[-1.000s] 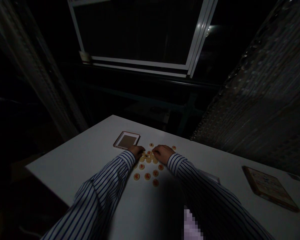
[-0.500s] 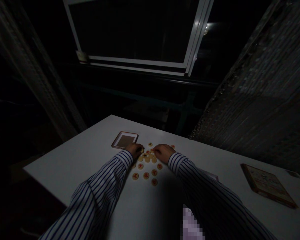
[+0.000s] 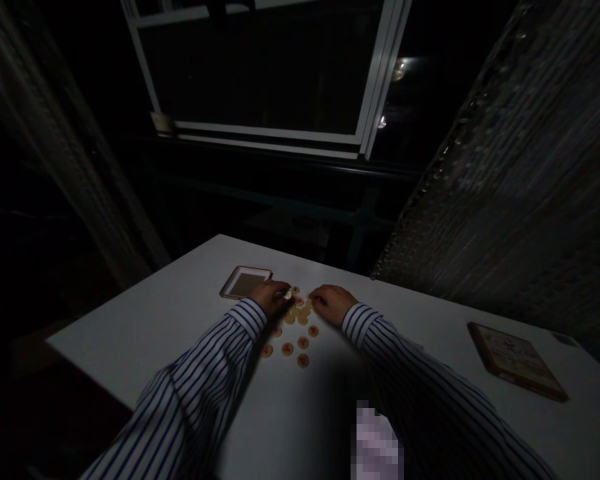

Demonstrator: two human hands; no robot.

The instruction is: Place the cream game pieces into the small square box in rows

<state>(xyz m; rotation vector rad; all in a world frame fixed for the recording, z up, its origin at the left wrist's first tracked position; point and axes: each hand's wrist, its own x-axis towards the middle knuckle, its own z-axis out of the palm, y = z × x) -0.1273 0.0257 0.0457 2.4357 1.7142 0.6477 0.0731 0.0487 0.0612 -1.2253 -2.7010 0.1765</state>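
Several round wooden discs lie on the white table, some showing red characters, such as one disc (image 3: 287,349) in the near group, others plain and pale like the disc (image 3: 303,320) between my hands. My left hand (image 3: 271,297) is closed on a disc (image 3: 288,294) held at its fingertips, at the left of the cluster. At the right of the cluster, my right hand (image 3: 333,303) has its fingers bent together by a pale disc (image 3: 309,297); whether it grips that disc is hard to see. A disc with a dark mark (image 3: 296,290) lies just beyond my left fingertips.
An open shallow box part (image 3: 247,283) with a brown rim lies beyond my left hand. A flat box (image 3: 517,360) with a printed top lies at the right of the white table (image 3: 145,320). A beaded curtain hangs at the right, and a window frame stands behind.
The view has shifted slightly. My left hand has moved right and lifted its disc toward the far discs. My right hand has moved slightly away from the middle of the cluster.
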